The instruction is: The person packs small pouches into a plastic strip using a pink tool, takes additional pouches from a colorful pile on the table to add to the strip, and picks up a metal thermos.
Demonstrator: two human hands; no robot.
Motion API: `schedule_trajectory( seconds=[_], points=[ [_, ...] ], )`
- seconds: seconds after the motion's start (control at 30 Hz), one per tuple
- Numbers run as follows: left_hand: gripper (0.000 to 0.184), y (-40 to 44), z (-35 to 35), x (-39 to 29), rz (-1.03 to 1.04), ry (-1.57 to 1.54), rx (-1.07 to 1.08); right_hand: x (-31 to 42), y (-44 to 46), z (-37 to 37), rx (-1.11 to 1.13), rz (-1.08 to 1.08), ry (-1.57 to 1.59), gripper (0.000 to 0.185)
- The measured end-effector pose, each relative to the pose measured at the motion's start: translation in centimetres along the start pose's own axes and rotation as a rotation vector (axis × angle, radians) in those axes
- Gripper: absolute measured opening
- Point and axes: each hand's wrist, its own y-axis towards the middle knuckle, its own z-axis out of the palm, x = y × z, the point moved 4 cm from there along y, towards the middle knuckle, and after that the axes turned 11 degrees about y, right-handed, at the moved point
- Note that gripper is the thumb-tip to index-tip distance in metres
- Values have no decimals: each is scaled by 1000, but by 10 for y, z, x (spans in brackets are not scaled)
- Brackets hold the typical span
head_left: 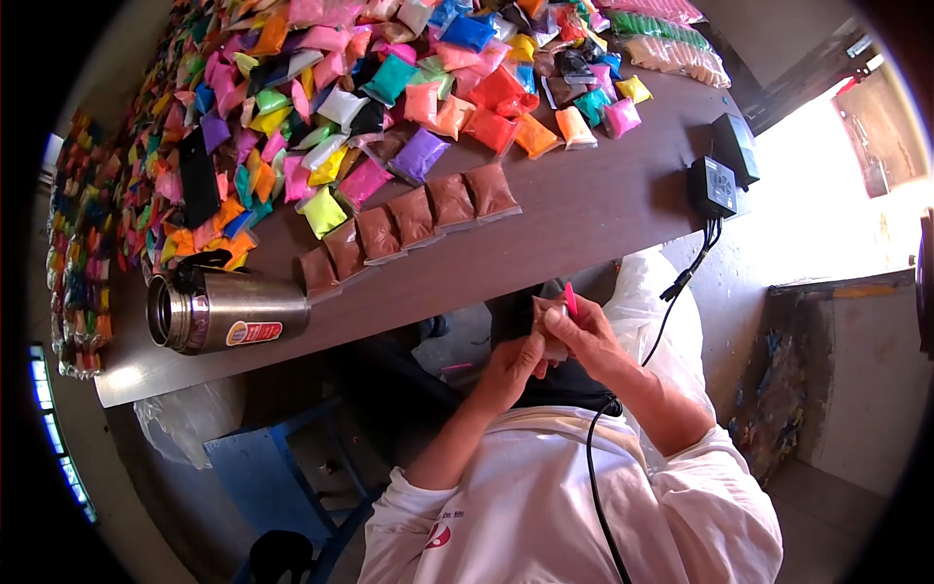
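Above my lap, just off the table's front edge, both hands meet at a small brown packet. The fingers of my left hand are closed on its lower left side. My right hand presses its thumb near the packet, and a slim pink tool sticks up out of its grip. What kind of tool it is, I cannot make out, and the lower part of the packet is hidden by my fingers. On the table ahead lies a slanting row of several clear bags of brown material.
A big heap of small colourful bags covers the table's far side. A steel flask lies on its side at the left, near a black phone. A black box with cables sits at the right edge. A blue chair stands lower left.
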Motion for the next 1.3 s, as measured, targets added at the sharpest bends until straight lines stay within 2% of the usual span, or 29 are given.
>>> schedule_trajectory(
  seconds=[0.07,0.17,0.23,0.37,0.43,0.53,0.63,0.77,0.83,0.97,1.13,1.3],
  points=[
    [53,1,-2,-2,43,-63,-166,3,0,-3,-16,-49,17,35],
    [53,1,-2,6,26,-60,-146,7,-2,-6,27,-24,-90,38],
    [52,1,0,1,29,-65,-137,2,-2,-4,8,90,132,29],
    [51,-1,7,-1,-21,-6,-91,-6,1,-11,27,32,200,25],
    [49,-2,8,1,-5,1,-89,-5,2,-14,-33,-75,190,18],
    [48,0,9,0,14,6,-94,0,2,-13,5,5,244,15],
    [47,1,9,-3,12,11,-105,0,1,-9,-12,64,259,15],
    [47,1,10,-8,16,42,-97,-10,4,-16,-77,41,194,17],
    [47,0,11,-5,11,52,-92,-11,8,-17,-2,-130,164,17],
    [48,0,10,-7,-5,54,-81,-3,4,-12,-55,-108,175,13],
    [47,0,6,0,-26,-1,-89,8,-3,-6,-58,98,357,15],
    [47,0,7,0,-9,-40,-82,-9,3,-24,-47,11,242,20]
  ],
)
